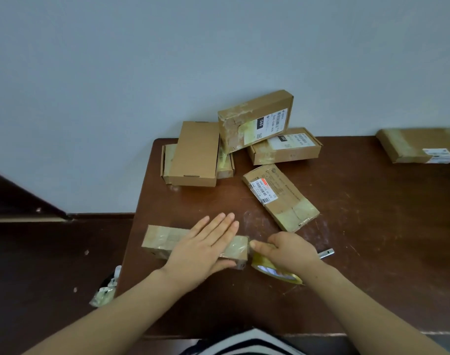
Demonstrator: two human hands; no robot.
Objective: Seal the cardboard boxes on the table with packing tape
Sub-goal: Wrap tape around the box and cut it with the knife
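- Long cardboard box — narrow and rectangular, its top glossy under clear tape. It lies crosswise at the counter's 8 o'clock corner.
- Left hand — fingers straight and close together, palm flat on the box top. The forearm comes in from 7 o'clock.
- Right hand — fingers curled round a yellowish tape roll at the box's 3 o'clock end, with one fingertip right at that end.
- Counter: dark brown wood, scuffed and scratched.
- Other flat boxes from 12 to 2 o'clock, several with white barcode labels. One plain box is stacked on another, and one leaning box is propped on its neighbours.
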